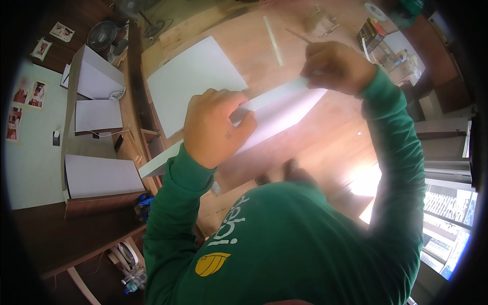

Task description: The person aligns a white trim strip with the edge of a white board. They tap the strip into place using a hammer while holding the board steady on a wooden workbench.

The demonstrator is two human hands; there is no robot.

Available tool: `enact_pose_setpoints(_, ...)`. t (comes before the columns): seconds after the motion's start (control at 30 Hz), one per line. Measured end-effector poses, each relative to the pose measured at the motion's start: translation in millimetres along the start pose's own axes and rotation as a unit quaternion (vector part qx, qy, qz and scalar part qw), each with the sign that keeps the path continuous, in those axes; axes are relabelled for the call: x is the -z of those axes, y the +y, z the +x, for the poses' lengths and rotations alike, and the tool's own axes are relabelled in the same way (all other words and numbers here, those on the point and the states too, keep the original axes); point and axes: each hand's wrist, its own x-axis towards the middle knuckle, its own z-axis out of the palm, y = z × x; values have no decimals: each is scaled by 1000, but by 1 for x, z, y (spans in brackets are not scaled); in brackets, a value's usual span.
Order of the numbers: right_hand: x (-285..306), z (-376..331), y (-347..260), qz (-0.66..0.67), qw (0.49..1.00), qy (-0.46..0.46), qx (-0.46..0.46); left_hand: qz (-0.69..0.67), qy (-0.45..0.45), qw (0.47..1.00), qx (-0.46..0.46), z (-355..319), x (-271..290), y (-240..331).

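Observation:
A long white board [284,113] stands tilted on its edge in front of me, its narrow edge facing up. My left hand [216,124] is wrapped over that upper edge near its middle, thumb on the near face and fingers on the far side. At the board's right end, my right hand [335,66] is closed in a fist against the edge. A thin dark pointed tool [297,35] sticks out from this fist toward the far left; its exact kind cannot be made out.
Beyond my left hand, a white panel [195,76] lies flat on the wooden worktable [254,48]. A pale narrow strip [273,40], a wooden block [321,23], a dark box [371,33] and a white roll [375,11] are farther back. White panels [104,175] and a fan [101,35] stand left.

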Motion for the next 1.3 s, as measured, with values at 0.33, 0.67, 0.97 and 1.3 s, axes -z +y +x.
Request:
enact_pose_setpoints(0.33, 3, -8, 12, -43, 997, -1, 66, 37, -10, 999, -2, 49, -53, 41)
enact_pose_setpoints(0.67, 57, -25, 62, 34, 999, -16, 33, 81, -5, 997, 7, 56, -61, 48)
enact_pose_setpoints(0.97, 59, -19, 99, 179, 981, -69, -28, 99, 2, 995, 31, 58, -66, 51)
enact_pose_setpoints(1.3, 55, -14, 110, 203, 976, -71, -36, 93, -30, 994, 51, 64, -62, 47)
